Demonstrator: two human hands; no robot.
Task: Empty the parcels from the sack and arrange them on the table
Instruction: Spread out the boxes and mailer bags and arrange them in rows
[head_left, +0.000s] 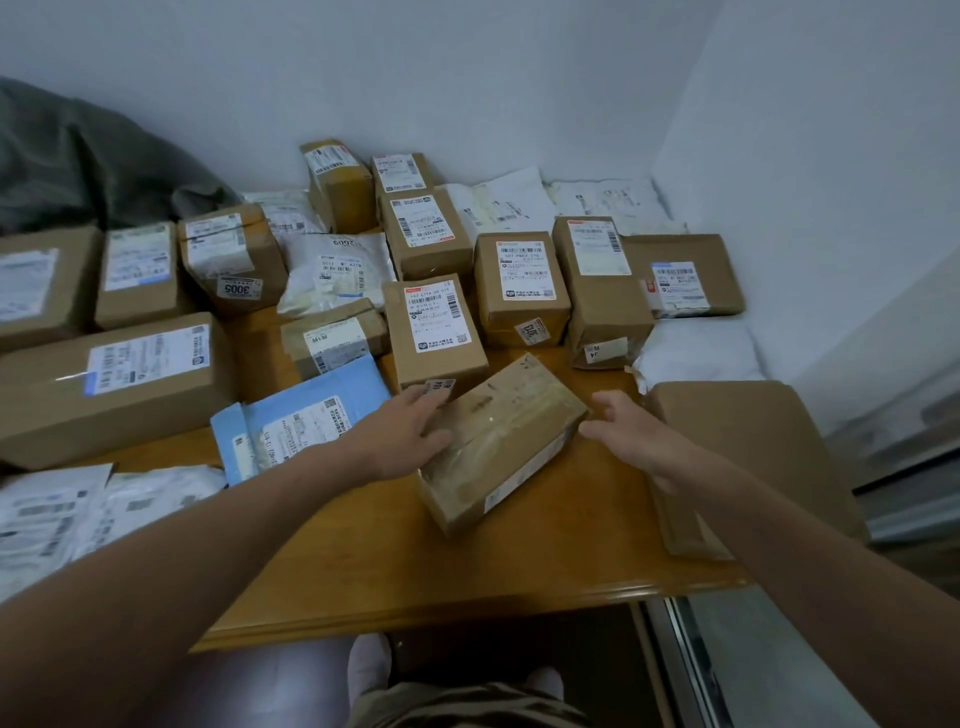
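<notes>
A taped brown cardboard box (506, 441) lies askew on the wooden table (545, 551), its label on the near side face. My left hand (410, 434) rests on the box's left end with the fingers spread flat over its top. My right hand (631, 434) hovers by the box's right corner with relaxed fingers that just reach its edge and hold nothing. Several labelled parcels (434, 332) stand in rows behind it. The dark green sack (78, 156) slumps against the wall at the far left.
A blue mailer (306, 415) lies just left of my left forearm. A flat brown parcel (748, 452) sits under my right forearm at the table's right edge. White poly bags (696, 353) fill the back right. Large boxes (114, 384) crowd the left side.
</notes>
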